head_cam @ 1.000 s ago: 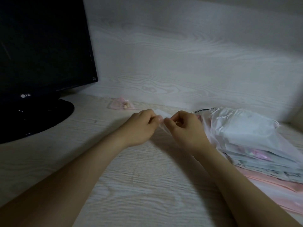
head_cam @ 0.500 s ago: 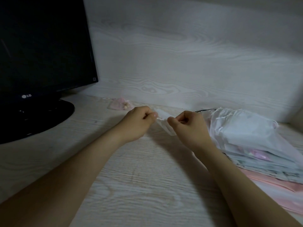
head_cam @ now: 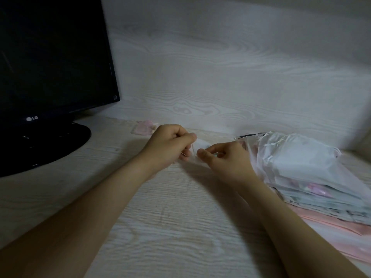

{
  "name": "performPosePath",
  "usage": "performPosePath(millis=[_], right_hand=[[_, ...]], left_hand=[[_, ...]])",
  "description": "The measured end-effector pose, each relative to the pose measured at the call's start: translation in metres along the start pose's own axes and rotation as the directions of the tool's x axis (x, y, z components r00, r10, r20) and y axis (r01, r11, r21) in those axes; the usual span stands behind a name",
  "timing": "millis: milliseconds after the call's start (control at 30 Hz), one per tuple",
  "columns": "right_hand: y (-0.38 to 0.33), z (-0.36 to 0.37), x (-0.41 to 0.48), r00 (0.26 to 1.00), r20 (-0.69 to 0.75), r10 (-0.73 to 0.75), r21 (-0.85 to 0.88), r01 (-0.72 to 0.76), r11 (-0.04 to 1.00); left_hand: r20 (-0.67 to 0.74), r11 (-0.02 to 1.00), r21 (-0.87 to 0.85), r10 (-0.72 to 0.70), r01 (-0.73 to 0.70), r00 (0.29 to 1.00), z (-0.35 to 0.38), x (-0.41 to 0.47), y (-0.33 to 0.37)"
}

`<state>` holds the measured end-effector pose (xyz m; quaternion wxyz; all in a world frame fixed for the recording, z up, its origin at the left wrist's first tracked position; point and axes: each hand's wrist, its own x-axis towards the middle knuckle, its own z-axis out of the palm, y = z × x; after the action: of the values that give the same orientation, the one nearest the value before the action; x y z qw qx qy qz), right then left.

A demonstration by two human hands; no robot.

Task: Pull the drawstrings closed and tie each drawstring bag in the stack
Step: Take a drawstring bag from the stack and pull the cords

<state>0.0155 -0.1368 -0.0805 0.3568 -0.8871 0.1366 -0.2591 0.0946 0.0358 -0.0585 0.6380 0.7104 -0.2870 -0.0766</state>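
**Two hands pinching a sheer bag and its drawstring beside the stack**

A black monitor point(head_cam: 50, 57) is standing at the far left of the counter point(head_cam: 160, 227), its round base point(head_cam: 50, 145) sitting on the pale wood-grain top. Just right of it, near the back wall point(head_cam: 220, 77), a small pink bag point(head_cam: 143, 128) is lying by itself. The left hand point(head_cam: 170, 145) is curling its fingers and pinching a thin drawstring point(head_cam: 193, 150) between thumb and forefinger. Right beside it, a small sheer white bag point(head_cam: 201, 145) is showing between the two hands, low over the counter; whether it is touching the surface I cannot tell. The right hand point(head_cam: 226, 163) is pinching the bag's near edge with thumb and forefinger, its other fingers folding in. Further right, the stack of drawstring bags point(head_cam: 311, 177) is lying on the counter just beside the right wrist, white sheer ones on top and pink ones at the bottom.
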Motion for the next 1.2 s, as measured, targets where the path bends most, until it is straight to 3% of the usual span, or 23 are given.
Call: performPosePath(millis=[233,500,667,867,1200], right_hand=[[0.0,0.001,-0.002,0.998,0.031,-0.06,-0.062,0.062,0.996],[-0.007,-0.001,-0.005,0.987,0.131,-0.096,0.058,0.089,0.994],[-0.006,0.001,-0.005,0.987,0.113,-0.114,0.044,0.11,0.993],[-0.014,0.002,-0.006,0.985,0.108,-0.136,0.361,0.088,0.928],[-0.016,-0.003,-0.01,0.99,0.064,-0.123,0.407,0.086,0.909]], left_hand=[[0.052,0.983,-0.171,-0.059,0.067,0.997,0.004,-0.005,0.006],[0.153,0.903,-0.395,-0.118,0.17,0.981,0.005,-0.005,0.006],[0.157,0.96,-0.218,-0.146,0.178,0.977,0.005,-0.003,0.0],[0.194,0.989,-0.009,-0.143,0.147,0.97,0.003,-0.008,0.003],[0.218,0.984,0.152,-0.124,0.092,0.968,0.003,-0.008,0.004]])
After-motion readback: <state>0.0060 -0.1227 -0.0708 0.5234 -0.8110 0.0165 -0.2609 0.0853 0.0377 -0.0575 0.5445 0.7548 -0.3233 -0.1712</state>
